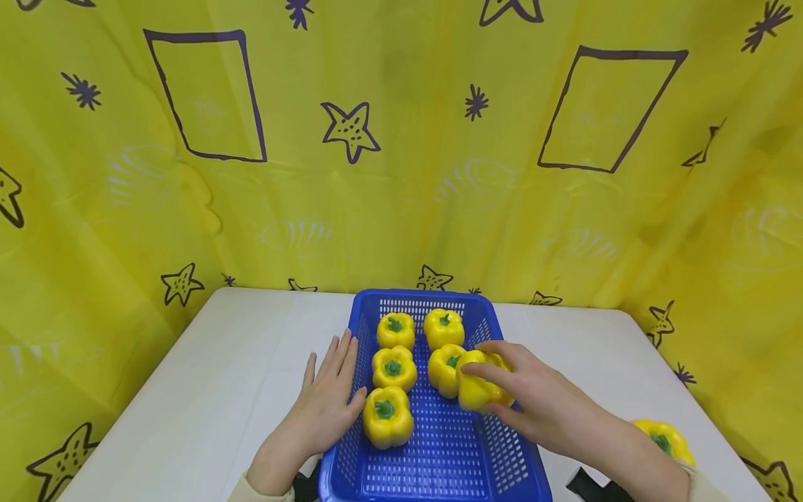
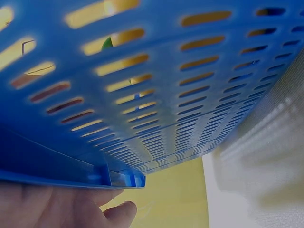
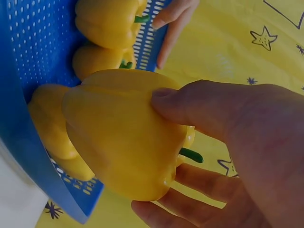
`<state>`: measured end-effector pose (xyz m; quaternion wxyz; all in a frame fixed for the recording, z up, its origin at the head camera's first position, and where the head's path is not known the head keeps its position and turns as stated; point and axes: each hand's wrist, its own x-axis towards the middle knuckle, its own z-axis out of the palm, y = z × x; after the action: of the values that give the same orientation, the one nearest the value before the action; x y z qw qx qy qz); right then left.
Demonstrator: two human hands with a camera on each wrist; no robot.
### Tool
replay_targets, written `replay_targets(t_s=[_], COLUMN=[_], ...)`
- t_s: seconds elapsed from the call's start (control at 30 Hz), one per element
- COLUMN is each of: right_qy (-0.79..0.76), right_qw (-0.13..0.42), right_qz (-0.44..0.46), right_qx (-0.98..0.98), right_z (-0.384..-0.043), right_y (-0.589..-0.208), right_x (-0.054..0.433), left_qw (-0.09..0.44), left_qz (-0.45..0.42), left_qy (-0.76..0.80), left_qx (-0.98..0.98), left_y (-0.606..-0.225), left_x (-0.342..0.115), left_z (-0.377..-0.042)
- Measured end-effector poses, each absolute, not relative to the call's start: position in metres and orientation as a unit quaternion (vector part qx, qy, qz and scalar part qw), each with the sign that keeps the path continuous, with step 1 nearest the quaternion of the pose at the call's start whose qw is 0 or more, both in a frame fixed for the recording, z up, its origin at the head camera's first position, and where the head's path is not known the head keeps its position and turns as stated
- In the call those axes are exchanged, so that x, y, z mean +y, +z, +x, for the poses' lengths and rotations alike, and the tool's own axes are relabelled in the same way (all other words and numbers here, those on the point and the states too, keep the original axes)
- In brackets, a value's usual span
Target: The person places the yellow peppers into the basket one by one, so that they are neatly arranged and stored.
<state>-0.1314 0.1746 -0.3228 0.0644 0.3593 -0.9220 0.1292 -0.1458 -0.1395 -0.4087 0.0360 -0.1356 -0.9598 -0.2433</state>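
Note:
A yellow bell pepper (image 1: pixel 475 392) with a green stem is gripped between the thumb and fingers of my right hand (image 1: pixel 546 390), over the right side of a blue plastic basket (image 1: pixel 527 453). In the right wrist view the held pepper (image 3: pixel 118 133) lies tilted on its side, its stem facing the palm. My left hand (image 1: pixel 323 408) rests along the basket's left rim with straight fingers. Three yellow peppers stand in a left column, the nearest pepper (image 1: pixel 387 418) by my left thumb. On the right are a far pepper (image 1: pixel 444 329) and another pepper (image 1: pixel 442 369), partly covered by the held one.
The basket stands on a white table (image 1: pixel 270 376). Another yellow pepper (image 1: pixel 671 440) sits on the table to the right, partly behind my right forearm. A black strap-like thing (image 1: pixel 590 484) lies near the front edge. A yellow patterned curtain (image 1: pixel 401 195) hangs behind the table.

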Motion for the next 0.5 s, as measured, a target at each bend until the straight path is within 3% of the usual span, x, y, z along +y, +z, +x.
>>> replay_targets(t_s=[0.23, 0.5], right_qy=[0.129, 0.145], right_qw=[0.059, -0.004], right_qz=[0.385, 0.381], right_qx=[-0.912, -0.913], right_z=[-0.134, -0.135], right_y=[-0.333, -0.340], right_x=[0.170, 0.165], left_qw=[0.034, 0.034], left_qz=[-0.137, -0.138], left_qy=[-0.242, -0.242], left_qx=[-0.960, -0.960], left_y=[-0.409, -0.408], left_x=[-0.140, -0.140], left_z=[-0.146, -0.146])
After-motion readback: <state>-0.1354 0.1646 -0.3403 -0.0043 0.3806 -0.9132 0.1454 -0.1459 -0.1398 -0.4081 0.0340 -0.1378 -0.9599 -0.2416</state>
